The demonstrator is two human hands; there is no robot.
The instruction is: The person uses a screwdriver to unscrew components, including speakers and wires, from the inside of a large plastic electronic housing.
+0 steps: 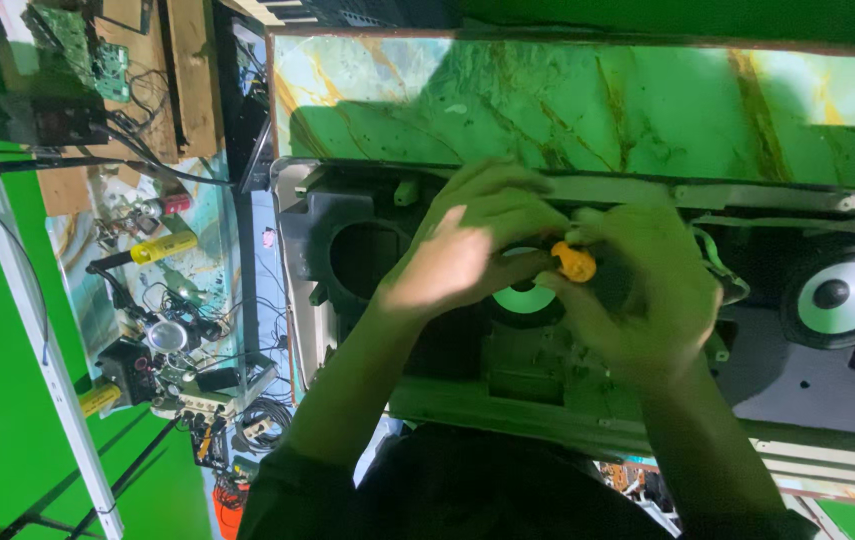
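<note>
Green marbled table carries an opened speaker cabinet

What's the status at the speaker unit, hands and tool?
Left hand over centre speaker cone. Right hand gripping orange-handled tool. Tool tip hidden by fingers.

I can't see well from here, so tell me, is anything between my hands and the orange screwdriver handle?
Nothing visible. The right hand is wrapped around the orange handle, and the left hand rests right against it, over the open speaker cabinet.
</note>
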